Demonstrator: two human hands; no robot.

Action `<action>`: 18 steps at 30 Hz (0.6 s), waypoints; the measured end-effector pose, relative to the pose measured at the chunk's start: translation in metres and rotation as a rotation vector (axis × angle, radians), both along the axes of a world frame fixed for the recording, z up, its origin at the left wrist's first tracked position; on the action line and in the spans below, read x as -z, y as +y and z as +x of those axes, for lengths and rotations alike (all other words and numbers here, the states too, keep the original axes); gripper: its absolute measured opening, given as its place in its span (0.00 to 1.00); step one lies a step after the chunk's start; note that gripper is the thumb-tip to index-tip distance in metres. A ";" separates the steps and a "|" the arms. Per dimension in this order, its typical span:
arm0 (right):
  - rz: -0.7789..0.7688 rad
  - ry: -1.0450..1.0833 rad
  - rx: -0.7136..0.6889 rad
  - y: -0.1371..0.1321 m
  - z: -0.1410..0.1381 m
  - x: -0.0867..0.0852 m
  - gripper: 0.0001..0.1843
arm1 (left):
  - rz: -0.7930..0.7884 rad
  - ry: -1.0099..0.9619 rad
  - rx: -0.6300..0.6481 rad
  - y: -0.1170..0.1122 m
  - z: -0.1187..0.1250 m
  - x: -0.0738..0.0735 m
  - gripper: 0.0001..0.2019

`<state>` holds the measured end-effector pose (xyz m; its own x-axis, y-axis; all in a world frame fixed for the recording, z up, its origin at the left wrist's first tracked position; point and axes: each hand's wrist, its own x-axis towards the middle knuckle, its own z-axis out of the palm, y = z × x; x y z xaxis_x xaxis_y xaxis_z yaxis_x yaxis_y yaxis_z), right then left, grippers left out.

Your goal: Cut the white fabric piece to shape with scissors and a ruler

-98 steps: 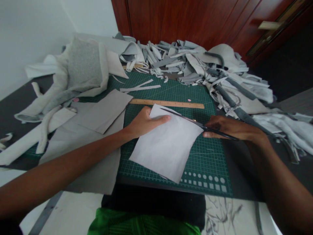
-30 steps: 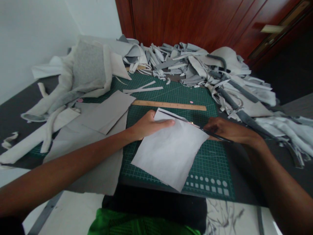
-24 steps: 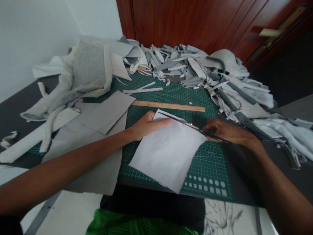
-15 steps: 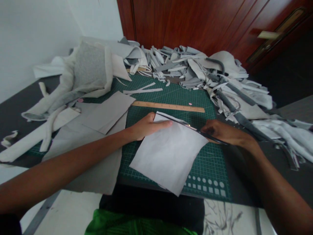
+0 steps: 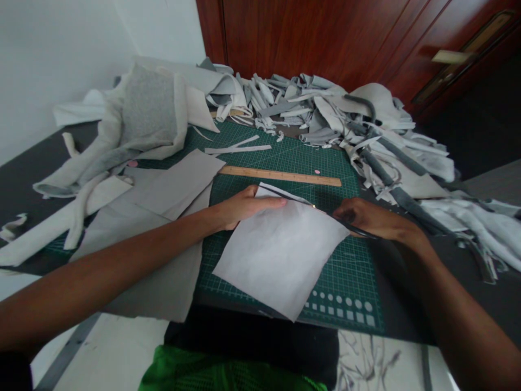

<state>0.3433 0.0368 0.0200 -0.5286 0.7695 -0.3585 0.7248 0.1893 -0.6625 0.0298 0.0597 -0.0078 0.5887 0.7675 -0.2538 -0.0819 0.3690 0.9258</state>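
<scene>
A pale grey sheet of fabric is held above the green cutting mat. My left hand grips the sheet's upper left corner, thumb on top. My right hand is closed on the handles of dark scissors, whose blades run along the sheet's top edge, near its far left end. The narrow strip above the blades stays joined at the corner.
A wooden ruler lies on the mat just beyond the hands. Flat grey pieces sit to the left, bulky folded fabric behind them. A heap of grey offcuts fills the back and right. A wooden door stands behind.
The scissors have worked leftwards along the sheet's top edge towards my left hand. The sheet has shifted and dipped slightly. Both hands stay in nearly the same place.
</scene>
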 end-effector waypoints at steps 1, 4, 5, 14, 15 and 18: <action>-0.012 -0.003 0.003 0.000 0.000 0.000 0.28 | -0.009 0.001 -0.004 0.000 0.000 0.000 0.17; -0.051 -0.005 0.014 0.001 -0.001 -0.001 0.28 | -0.021 0.002 -0.012 -0.001 -0.001 -0.001 0.17; -0.056 0.000 0.016 0.001 -0.001 -0.001 0.28 | -0.020 0.005 -0.012 -0.001 -0.002 -0.002 0.18; -0.021 0.006 -0.017 -0.005 -0.004 -0.004 0.32 | 0.233 0.226 -0.045 0.000 -0.015 -0.011 0.17; -0.015 0.010 -0.021 -0.005 -0.004 -0.004 0.32 | 0.278 0.248 -0.042 0.000 -0.016 -0.012 0.18; -0.030 0.028 -0.026 -0.005 -0.003 -0.002 0.32 | 0.376 0.275 -0.060 -0.001 -0.014 -0.015 0.19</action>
